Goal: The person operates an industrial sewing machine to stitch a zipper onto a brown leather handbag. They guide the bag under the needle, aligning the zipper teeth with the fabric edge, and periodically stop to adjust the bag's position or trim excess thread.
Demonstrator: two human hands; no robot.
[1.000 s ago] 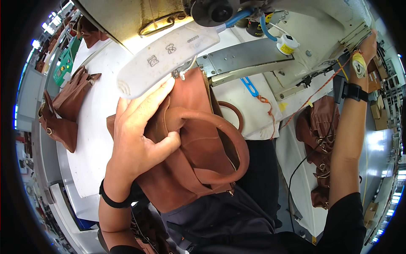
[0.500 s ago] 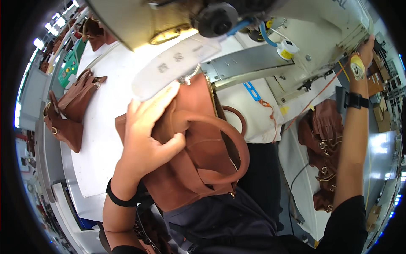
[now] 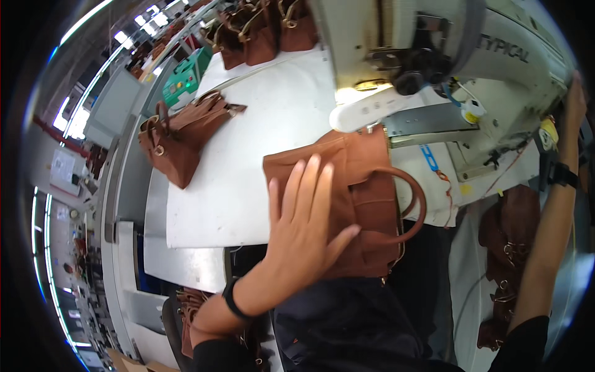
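A brown leather handbag (image 3: 362, 186) lies flat at the near edge of the white table (image 3: 248, 161), its loop handle (image 3: 415, 208) toward the right. My left hand (image 3: 307, 226) rests flat on the bag's left part, fingers spread and pointing away from me. The bag's upper edge sits under the white arm (image 3: 378, 111) of the sewing machine (image 3: 446, 56). My right hand (image 3: 573, 102) reaches up along the machine's right end; its fingers are partly hidden at the picture's rim.
A second brown bag (image 3: 180, 139) lies on the table's left part. More brown bags (image 3: 260, 31) stand at the far end, and others (image 3: 508, 248) hang low on the right. A green box (image 3: 186, 77) sits beyond the table.
The view has swung so more of the table shows. My left hand went from curled over the bag to lying flat with spread fingers. The bag now lies flatter.
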